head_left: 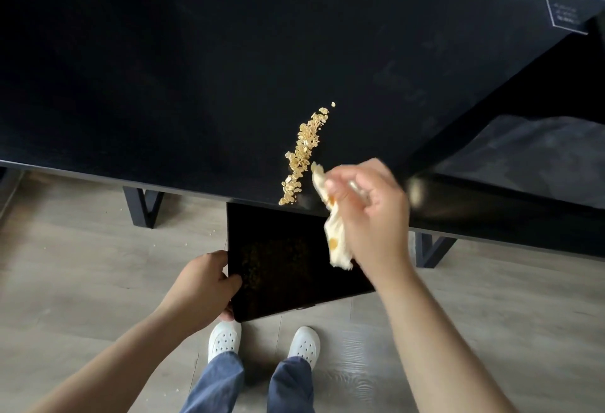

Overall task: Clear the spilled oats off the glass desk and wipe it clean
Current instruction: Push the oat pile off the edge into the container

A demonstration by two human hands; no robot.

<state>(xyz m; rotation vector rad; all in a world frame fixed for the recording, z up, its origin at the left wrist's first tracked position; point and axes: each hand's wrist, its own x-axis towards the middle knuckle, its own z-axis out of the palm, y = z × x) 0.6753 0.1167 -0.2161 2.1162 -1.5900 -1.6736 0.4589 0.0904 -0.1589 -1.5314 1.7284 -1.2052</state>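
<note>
My right hand (pixel 366 212), blurred, seemingly pinches a cloth (pixel 337 242) at three o'clock of the oats (pixel 306 153) near the desk (pixel 163 68) edge; my left hand (pixel 203 281) grips the tray (pixel 294 281) at six, so I'd sweep low, toward it

Illegible white label (pixel 564 16) on glass desk (pixel 196 68)

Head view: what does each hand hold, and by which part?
The left hand grips the black tray by its left edge. The right hand pinches the cream cloth near its top; the rest hangs loose.
</note>
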